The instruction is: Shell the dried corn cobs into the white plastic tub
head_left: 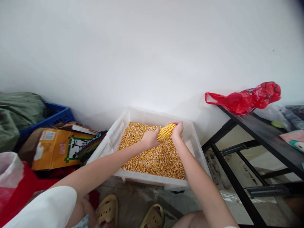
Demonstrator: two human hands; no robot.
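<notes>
Between my two hands is a yellow corn cob (166, 132), held tilted with its right end a little higher. My left hand (151, 138) grips the lower left end, and my right hand (177, 129) wraps round the upper right end. Rows of kernels show along the cob's middle, while both ends are covered by my fingers. Below it, loose corn kernels (152, 158) lie in a deep layer inside a white translucent plastic bin (154, 179).
A white wall (152, 53) rises behind the bin. To the right stands a black metal-framed table (263, 136) with a red plastic bag (249, 98) on it. At left are an orange cardboard box (54, 148) and a blue crate (57, 115). Tan slippers (108, 209) are below.
</notes>
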